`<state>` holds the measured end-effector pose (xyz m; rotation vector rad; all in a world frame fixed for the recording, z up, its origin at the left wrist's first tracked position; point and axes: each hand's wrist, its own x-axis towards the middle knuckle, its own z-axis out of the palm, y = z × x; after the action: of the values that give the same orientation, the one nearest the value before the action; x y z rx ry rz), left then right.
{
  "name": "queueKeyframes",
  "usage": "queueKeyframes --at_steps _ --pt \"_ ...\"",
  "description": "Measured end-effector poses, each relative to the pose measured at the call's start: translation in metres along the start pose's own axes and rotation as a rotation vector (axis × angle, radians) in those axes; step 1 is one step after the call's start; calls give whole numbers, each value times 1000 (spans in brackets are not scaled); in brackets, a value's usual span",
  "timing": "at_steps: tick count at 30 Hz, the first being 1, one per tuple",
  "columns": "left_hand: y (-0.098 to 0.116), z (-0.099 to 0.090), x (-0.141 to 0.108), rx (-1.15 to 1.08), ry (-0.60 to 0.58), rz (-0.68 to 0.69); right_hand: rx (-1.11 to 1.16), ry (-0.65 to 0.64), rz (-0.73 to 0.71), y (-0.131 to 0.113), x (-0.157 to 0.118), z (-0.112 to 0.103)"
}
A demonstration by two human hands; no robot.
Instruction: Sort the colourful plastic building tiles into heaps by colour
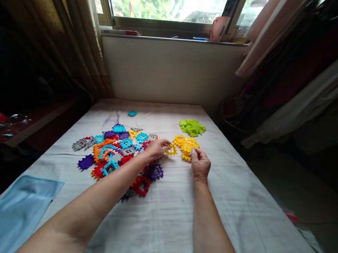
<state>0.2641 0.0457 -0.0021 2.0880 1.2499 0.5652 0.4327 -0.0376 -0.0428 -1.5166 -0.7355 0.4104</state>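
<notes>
My left hand (157, 149) pinches a yellow interlocking plastic tile (172, 150) with an open, frame-like middle. It reaches over the right side of a mixed heap of notched tiles in red, orange, purple, grey and light blue, among them a purple tile (86, 162) and a red tile (141, 186). A small pile of yellow tiles (187, 144) lies between my hands. My right hand (200, 164) is closed at the right edge of that pile, fingertips touching it; what is between them is hidden. Behind the yellow pile sits a pile of lime-green tiles (192, 127).
A single blue tile (132, 113) lies apart near the back of the cloth-covered surface (162, 226). A light-blue cloth or bag (18, 204) rests at the front left. Beyond are a wall and a window sill with a pink cup (218, 29). Curtains (73, 39) hang at the left.
</notes>
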Motion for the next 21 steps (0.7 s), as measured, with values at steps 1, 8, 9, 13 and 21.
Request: queueKeyframes --at_steps 1,8,9,13,21 --pt "2 3 2 -14 -17 16 -14 -40 -18 0 -1 0" --pt "9 9 10 62 -74 147 -205 -184 -156 -3 -8 4" --pt "9 7 11 101 -66 170 -205 -179 -149 -2 -8 4" --pt "3 -3 6 291 -91 261 -209 -172 -68 4 -5 5" --pt "-1 -16 -9 703 -90 281 -186 -134 -33 6 -6 8"
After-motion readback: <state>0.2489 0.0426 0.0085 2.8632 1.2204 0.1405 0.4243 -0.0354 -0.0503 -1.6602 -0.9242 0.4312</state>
